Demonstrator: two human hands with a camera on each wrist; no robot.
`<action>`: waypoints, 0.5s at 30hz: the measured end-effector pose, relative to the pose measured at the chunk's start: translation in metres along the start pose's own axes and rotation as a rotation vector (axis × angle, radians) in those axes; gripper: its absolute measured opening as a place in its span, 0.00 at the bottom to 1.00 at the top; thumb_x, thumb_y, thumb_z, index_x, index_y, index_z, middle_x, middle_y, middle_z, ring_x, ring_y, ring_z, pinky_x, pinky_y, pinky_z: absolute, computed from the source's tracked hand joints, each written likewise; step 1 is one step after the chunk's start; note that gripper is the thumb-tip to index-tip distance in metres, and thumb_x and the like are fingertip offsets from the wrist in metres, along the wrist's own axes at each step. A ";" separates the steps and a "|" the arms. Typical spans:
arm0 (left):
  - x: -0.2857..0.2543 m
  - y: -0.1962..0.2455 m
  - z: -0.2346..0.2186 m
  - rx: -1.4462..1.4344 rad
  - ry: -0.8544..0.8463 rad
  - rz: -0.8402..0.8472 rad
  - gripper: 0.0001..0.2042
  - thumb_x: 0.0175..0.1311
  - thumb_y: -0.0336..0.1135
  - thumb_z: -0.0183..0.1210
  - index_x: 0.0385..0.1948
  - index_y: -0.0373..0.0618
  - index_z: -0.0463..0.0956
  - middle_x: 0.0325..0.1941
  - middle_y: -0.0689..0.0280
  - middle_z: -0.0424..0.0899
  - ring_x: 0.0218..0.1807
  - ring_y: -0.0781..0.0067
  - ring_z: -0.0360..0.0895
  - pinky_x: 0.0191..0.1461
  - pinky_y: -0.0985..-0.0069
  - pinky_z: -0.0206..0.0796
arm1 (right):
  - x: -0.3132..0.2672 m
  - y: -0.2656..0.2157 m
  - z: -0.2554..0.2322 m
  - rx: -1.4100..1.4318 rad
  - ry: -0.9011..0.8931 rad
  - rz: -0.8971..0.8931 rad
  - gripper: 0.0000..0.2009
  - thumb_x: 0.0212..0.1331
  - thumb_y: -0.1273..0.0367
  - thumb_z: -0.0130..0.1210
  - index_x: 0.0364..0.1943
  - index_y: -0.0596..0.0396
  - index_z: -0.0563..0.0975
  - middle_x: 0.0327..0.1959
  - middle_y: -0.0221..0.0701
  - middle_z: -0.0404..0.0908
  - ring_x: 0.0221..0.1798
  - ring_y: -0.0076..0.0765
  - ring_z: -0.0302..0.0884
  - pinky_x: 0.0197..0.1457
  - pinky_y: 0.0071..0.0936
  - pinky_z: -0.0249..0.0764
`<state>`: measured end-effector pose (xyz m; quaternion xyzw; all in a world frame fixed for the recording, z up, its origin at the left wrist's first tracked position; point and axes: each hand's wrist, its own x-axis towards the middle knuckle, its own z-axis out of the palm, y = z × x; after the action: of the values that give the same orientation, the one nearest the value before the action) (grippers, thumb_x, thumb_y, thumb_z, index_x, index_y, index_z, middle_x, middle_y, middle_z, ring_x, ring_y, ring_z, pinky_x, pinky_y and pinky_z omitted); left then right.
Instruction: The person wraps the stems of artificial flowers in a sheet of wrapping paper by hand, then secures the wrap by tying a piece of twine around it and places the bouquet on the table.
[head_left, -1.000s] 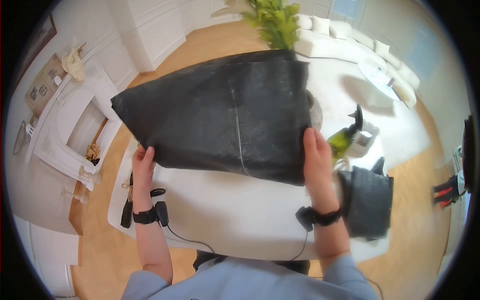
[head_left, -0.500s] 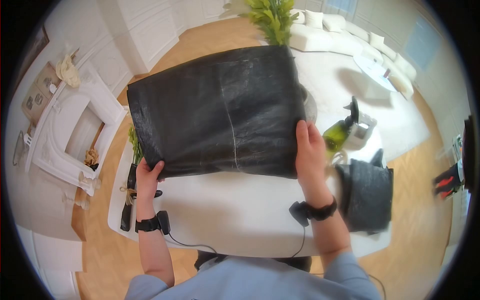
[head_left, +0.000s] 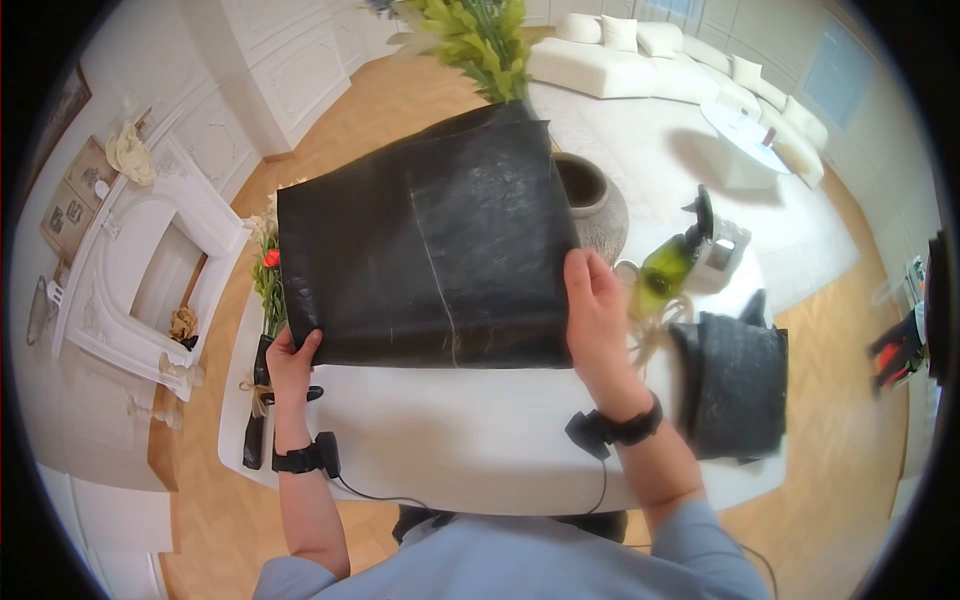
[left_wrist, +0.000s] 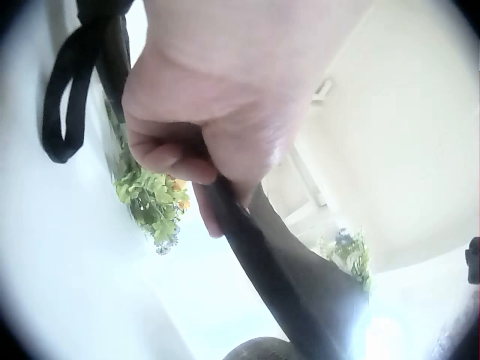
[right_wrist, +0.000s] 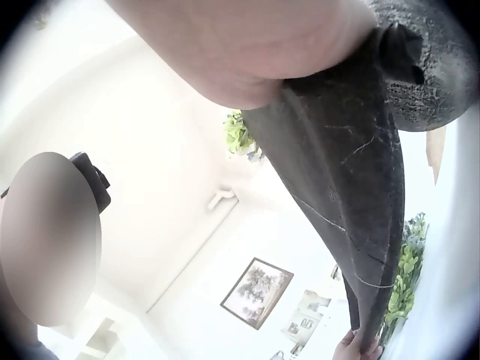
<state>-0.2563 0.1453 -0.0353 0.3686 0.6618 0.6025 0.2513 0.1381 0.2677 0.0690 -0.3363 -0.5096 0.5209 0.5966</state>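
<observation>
A folded black sheet (head_left: 430, 250) with a smooth, creased surface and a pale fold line is held up over the white table. My left hand (head_left: 292, 362) pinches its lower left corner, thumb on the near face. At the right edge my right hand (head_left: 600, 315) grips it, thumb in front. In the left wrist view the sheet (left_wrist: 262, 270) runs edge-on out of curled fingers. The right wrist view shows the sheet (right_wrist: 337, 172) sloping down to the left hand (right_wrist: 356, 346) at the far end. My right fingers are mostly hidden there.
On the white table (head_left: 450, 450), a stack of folded black sheets (head_left: 740, 390) lies at right, near twine (head_left: 655, 335) and a green spray bottle (head_left: 665, 270). A grey vase (head_left: 605, 225) stands behind. Flowers (head_left: 268, 285) and a long black item (head_left: 255, 435) tied with twine lie left.
The sheet's right side and my right hand have shifted left, uncovering the grey vase. My left hand is slightly lower, and the sheet's left edge now hangs more upright. Both hands keep their hold.
</observation>
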 end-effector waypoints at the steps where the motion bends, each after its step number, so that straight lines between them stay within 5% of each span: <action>1: 0.001 -0.003 0.002 -0.043 0.003 0.098 0.10 0.64 0.27 0.66 0.45 0.39 0.80 0.36 0.69 0.87 0.35 0.85 0.80 0.39 0.85 0.70 | -0.001 0.001 0.002 0.000 -0.022 0.012 0.17 0.77 0.60 0.49 0.28 0.51 0.69 0.24 0.12 0.60 0.29 0.10 0.51 0.30 0.16 0.49; 4: 0.002 -0.004 -0.007 -0.003 -0.051 0.022 0.11 0.64 0.27 0.67 0.45 0.34 0.79 0.44 0.64 0.87 0.45 0.82 0.80 0.52 0.83 0.69 | -0.003 0.002 0.002 0.001 -0.059 0.037 0.17 0.77 0.60 0.49 0.28 0.51 0.68 0.24 0.12 0.60 0.29 0.10 0.50 0.30 0.17 0.50; 8: -0.019 0.037 0.014 0.285 0.108 0.054 0.10 0.62 0.23 0.64 0.44 0.35 0.78 0.43 0.66 0.86 0.41 0.81 0.79 0.47 0.84 0.69 | -0.004 -0.003 0.003 -0.017 -0.085 0.043 0.17 0.77 0.59 0.48 0.29 0.52 0.69 0.25 0.13 0.61 0.30 0.11 0.52 0.31 0.17 0.52; 10: -0.028 0.049 0.025 0.619 0.467 0.370 0.13 0.59 0.17 0.57 0.44 0.39 0.78 0.39 0.67 0.83 0.37 0.80 0.77 0.44 0.84 0.68 | -0.003 -0.006 0.003 0.014 -0.084 0.057 0.17 0.77 0.59 0.47 0.30 0.53 0.71 0.26 0.13 0.64 0.31 0.11 0.54 0.33 0.16 0.54; 11: -0.034 0.052 0.026 0.620 0.461 0.372 0.13 0.59 0.17 0.57 0.44 0.39 0.78 0.39 0.67 0.83 0.37 0.80 0.77 0.44 0.84 0.68 | -0.003 -0.008 0.003 0.044 -0.084 0.072 0.16 0.78 0.59 0.47 0.32 0.54 0.72 0.27 0.14 0.66 0.32 0.10 0.57 0.34 0.15 0.57; 15: -0.088 0.080 0.059 0.253 -0.469 0.245 0.18 0.54 0.17 0.50 0.45 0.44 0.80 0.34 0.68 0.81 0.33 0.78 0.75 0.41 0.80 0.68 | -0.004 -0.020 0.002 0.092 -0.055 0.134 0.16 0.78 0.59 0.46 0.38 0.56 0.76 0.31 0.16 0.74 0.35 0.10 0.64 0.40 0.14 0.64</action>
<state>-0.1427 0.1127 0.0245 0.6033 0.6062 0.4394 0.2747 0.1425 0.2587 0.0874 -0.3276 -0.4776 0.5917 0.5608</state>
